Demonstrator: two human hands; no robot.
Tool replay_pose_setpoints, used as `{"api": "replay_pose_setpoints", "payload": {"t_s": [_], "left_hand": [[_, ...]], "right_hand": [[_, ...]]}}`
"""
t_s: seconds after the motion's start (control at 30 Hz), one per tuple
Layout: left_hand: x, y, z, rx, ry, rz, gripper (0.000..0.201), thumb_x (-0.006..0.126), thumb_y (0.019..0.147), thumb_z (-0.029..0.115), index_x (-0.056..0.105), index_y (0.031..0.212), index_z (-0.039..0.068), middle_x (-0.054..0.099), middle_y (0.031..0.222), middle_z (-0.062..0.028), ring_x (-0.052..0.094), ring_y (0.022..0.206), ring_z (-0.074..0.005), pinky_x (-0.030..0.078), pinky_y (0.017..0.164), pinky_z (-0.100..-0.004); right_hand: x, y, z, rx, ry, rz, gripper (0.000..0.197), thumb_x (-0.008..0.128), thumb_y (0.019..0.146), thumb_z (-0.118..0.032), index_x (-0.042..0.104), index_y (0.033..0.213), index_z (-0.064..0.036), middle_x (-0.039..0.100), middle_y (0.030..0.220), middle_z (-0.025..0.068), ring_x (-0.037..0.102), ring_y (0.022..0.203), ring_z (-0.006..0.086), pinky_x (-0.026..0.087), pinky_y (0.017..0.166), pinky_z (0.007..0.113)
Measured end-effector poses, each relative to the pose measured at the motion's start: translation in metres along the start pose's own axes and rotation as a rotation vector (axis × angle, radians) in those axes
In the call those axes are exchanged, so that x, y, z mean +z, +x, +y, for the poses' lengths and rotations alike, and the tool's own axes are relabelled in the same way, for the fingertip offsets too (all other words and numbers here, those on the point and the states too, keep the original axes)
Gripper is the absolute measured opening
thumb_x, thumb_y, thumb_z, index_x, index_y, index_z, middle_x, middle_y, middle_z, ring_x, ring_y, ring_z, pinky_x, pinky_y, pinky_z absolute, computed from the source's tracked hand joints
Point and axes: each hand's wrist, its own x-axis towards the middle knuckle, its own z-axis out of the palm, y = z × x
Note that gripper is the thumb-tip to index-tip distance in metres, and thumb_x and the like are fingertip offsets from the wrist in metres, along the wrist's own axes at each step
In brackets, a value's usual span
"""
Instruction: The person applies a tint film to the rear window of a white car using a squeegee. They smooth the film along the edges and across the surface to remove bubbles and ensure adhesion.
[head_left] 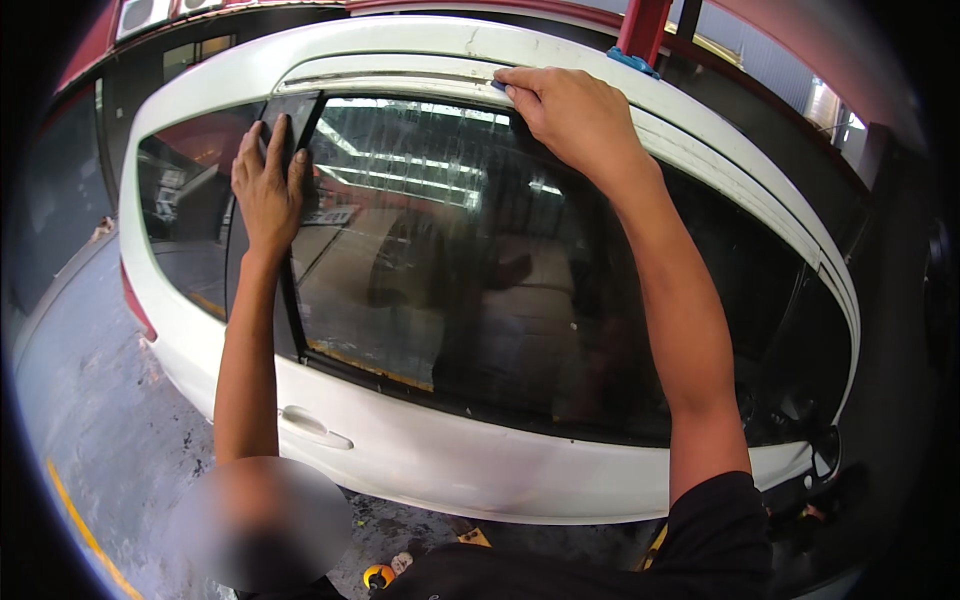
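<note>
A white car [420, 465] stands side-on before me, its dark side window [470, 270] streaked and reflecting light. My right hand [568, 118] is raised to the strip [400, 77] above the window. Its fingers pinch a small dark blue piece [499, 85] against that strip; most of the piece is hidden, so its kind cannot be made out. Lower and to the left, my left hand [266, 190] lies with fingers spread on the black door pillar [292, 108] between the two panes of glass, holding nothing.
The door handle [315, 428] sits low on the left, the side mirror [826, 452] at the far right. Behind the roof rises a red post [642, 30] with a blue pad [633, 63]. A yellow-orange round object [379, 576] lies on the grey floor [130, 430] below.
</note>
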Motion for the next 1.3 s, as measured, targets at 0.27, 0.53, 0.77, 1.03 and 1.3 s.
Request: {"api": "replay_pose_setpoints", "payload": {"t_s": [0.27, 0.53, 0.77, 1.03, 1.3], "left_hand": [[0.001, -0.004, -0.004, -0.036, 0.052, -0.026, 0.052, 0.056, 0.106, 0.042, 0.05, 0.156, 0.027, 0.044, 0.158, -0.0136, 0.039, 0.147, -0.0363, 0.027, 0.122, -0.0509], [0.004, -0.004, -0.005, -0.038, 0.015, 0.003, 0.052, 0.059, 0.106, 0.038, 0.05, 0.156, 0.026, 0.044, 0.159, -0.0131, 0.042, 0.146, -0.0356, 0.029, 0.121, -0.0505], [-0.002, -0.005, -0.001, -0.048, 0.006, 0.011, 0.05, 0.058, 0.107, 0.035, 0.051, 0.155, 0.026, 0.045, 0.159, -0.0129, 0.043, 0.145, -0.0356, 0.031, 0.12, -0.0495], [0.001, -0.006, -0.001, -0.03, 0.011, 0.036, 0.048, 0.06, 0.106, 0.036, 0.055, 0.152, 0.024, 0.05, 0.154, -0.013, 0.043, 0.145, -0.0354, 0.032, 0.12, -0.0499], [0.004, -0.006, 0.0, -0.013, 0.021, 0.082, 0.049, 0.062, 0.104, 0.037, 0.056, 0.15, 0.025, 0.053, 0.152, -0.0125, 0.046, 0.143, -0.0335, 0.033, 0.118, -0.0491]], "right_hand": [[0.008, 0.003, -0.02, 0.067, 0.013, -0.061, 0.029, 0.058, 0.102, -0.031, 0.078, 0.122, -0.0219, 0.077, 0.098, 0.0149, 0.073, 0.095, 0.0367, 0.057, 0.084, 0.049], [0.004, 0.006, 0.01, 0.036, 0.163, -0.073, 0.028, 0.064, 0.099, -0.031, 0.079, 0.119, -0.0188, 0.078, 0.103, 0.0132, 0.072, 0.095, 0.036, 0.056, 0.084, 0.043], [0.008, 0.007, -0.02, -0.011, -0.076, 0.009, 0.025, 0.064, 0.098, -0.029, 0.08, 0.114, -0.0199, 0.076, 0.098, 0.0108, 0.073, 0.092, 0.0337, 0.057, 0.079, 0.046], [0.011, 0.014, -0.007, 0.051, 0.1, -0.06, 0.029, 0.064, 0.099, -0.035, 0.08, 0.118, -0.0194, 0.078, 0.099, 0.0143, 0.073, 0.096, 0.0363, 0.057, 0.085, 0.048], [0.036, 0.0, -0.043, 0.174, -0.071, 0.187, 0.027, 0.064, 0.099, -0.031, 0.08, 0.116, -0.0191, 0.077, 0.1, 0.0141, 0.073, 0.094, 0.0374, 0.058, 0.085, 0.05]]}}
